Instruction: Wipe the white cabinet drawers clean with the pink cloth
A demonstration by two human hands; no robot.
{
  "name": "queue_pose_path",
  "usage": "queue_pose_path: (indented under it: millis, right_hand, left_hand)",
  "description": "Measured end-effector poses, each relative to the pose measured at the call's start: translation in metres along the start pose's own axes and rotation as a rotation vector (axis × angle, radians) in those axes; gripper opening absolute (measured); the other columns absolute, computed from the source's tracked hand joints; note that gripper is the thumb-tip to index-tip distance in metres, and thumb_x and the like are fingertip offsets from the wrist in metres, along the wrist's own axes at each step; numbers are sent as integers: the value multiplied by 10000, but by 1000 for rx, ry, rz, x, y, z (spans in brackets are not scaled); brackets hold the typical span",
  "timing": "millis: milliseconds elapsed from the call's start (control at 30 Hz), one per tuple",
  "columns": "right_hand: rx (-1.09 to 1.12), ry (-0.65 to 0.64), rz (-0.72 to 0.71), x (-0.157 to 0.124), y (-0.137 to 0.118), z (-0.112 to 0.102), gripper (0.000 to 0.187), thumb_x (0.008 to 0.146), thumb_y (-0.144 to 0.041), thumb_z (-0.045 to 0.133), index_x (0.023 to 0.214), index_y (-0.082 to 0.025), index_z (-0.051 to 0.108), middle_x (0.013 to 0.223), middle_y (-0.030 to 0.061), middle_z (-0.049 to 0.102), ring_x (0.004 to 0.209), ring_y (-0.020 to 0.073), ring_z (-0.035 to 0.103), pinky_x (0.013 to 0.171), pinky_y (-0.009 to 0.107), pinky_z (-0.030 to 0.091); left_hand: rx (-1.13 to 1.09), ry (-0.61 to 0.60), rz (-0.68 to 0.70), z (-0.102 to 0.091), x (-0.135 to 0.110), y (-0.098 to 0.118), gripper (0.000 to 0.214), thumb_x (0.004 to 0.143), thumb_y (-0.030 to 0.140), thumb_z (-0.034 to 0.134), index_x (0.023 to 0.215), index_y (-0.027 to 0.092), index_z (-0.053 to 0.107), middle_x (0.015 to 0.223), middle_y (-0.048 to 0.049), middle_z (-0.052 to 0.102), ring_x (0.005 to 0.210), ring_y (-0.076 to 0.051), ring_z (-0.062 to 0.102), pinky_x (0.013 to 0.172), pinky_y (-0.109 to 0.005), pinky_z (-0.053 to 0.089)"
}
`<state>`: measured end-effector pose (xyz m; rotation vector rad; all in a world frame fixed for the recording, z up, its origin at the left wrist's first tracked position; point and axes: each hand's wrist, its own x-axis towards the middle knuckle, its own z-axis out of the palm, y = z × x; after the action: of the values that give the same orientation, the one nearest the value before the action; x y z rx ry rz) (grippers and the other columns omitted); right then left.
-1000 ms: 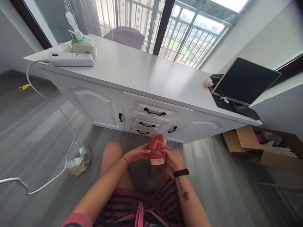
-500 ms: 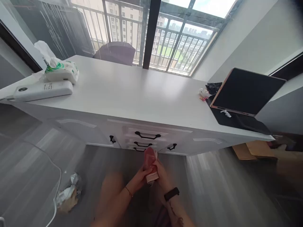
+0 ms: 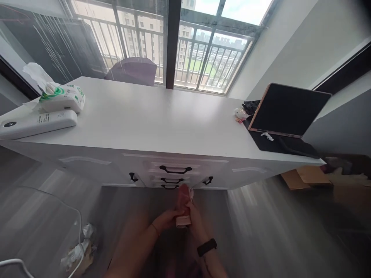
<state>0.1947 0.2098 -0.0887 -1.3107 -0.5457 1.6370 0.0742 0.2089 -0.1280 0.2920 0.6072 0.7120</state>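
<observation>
A small folded red and pink cloth [image 3: 183,206] stands upright between my two hands, low in the middle of the view. My left hand [image 3: 166,220] is closed on its left side. My right hand [image 3: 194,220], with a black watch on the wrist, is closed on its right side. Both hands hover in front of the drawers [image 3: 175,175] of a long white cabinet [image 3: 150,123]. Motion blurs the fingers somewhat.
On the cabinet top lie a tissue pack [image 3: 59,98] and a white power strip [image 3: 36,124] at the left, a tablet [image 3: 286,110] on a black mat at the right. Crumpled rubbish [image 3: 77,253] and a white cable lie on the floor; cardboard boxes [image 3: 307,177] sit right.
The view has risen and tilted up, so the cabinet top fills more of it. My hands have turned the cloth upright and narrower, holding it closer together and lower in view.
</observation>
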Motion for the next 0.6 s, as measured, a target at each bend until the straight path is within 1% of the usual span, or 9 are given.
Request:
queue_pose_path:
  millis: [67, 167, 233, 300, 367, 433, 533, 600]
  right_hand:
    - [-6, 15, -15, -11, 4, -6, 388, 675, -334, 603, 1043, -216, 639, 827, 17, 670, 704, 184, 612, 583, 269, 454]
    - [-23, 14, -14, -29, 11, -12, 312, 657, -332, 597, 946, -219, 634, 761, 1, 652, 678, 172, 593, 594, 268, 448]
    - [-35, -24, -21, -40, 16, -13, 249, 646, -338, 602, 860, -215, 625, 731, 2, 646, 661, 166, 578, 596, 271, 442]
    - [-41, -76, -28, -49, 18, -13, 242, 635, -343, 624, 835, -206, 621, 723, 6, 651, 655, 165, 574, 594, 271, 437]
    - [-59, -138, -34, -57, 16, -13, 257, 615, -328, 660, 829, -190, 624, 715, 1, 655, 645, 158, 577, 592, 260, 431]
    - [-93, -224, -38, -65, 12, -13, 280, 601, -307, 695, 843, -178, 637, 716, -6, 660, 642, 149, 584, 605, 249, 430]
    - [-129, -396, -27, -77, 5, -16, 344, 597, -308, 750, 900, -168, 668, 750, 6, 679, 690, 162, 615, 665, 266, 452]
    - [-143, -484, -35, -84, 3, -19, 383, 610, -342, 773, 935, -163, 681, 793, 25, 693, 754, 180, 634, 729, 296, 467]
  left_hand:
    - [23, -21, 12, 4, -7, -7, 426, 645, 235, 823, 1048, 177, 697, 964, -74, 724, 868, -184, 673, 818, -290, 467]
    - [47, -34, 12, 12, -26, -18, 413, 657, 231, 815, 1047, 170, 696, 984, -78, 726, 862, -179, 677, 822, -295, 472]
    - [65, -38, 18, 16, -42, -25, 427, 673, 230, 805, 1079, 173, 685, 1036, -90, 721, 920, -198, 677, 868, -318, 468]
    - [98, -50, 42, 19, -59, -29, 471, 688, 223, 794, 1138, 174, 662, 1124, -111, 699, 1015, -224, 660, 935, -349, 449]
    - [141, -57, 85, 20, -74, -29, 511, 697, 225, 789, 1183, 172, 641, 1208, -129, 665, 1102, -244, 629, 994, -371, 419]
    - [171, -39, 148, 21, -86, -27, 512, 705, 255, 786, 1187, 166, 640, 1245, -139, 645, 1133, -252, 615, 1017, -377, 405]
    - [184, 37, 232, 25, -100, -22, 477, 694, 300, 792, 1130, 153, 669, 1184, -139, 676, 1065, -245, 646, 1001, -383, 421]
    - [203, 115, 278, 29, -107, -22, 476, 645, 292, 823, 1074, 138, 687, 1097, -133, 708, 985, -234, 670, 971, -376, 441]
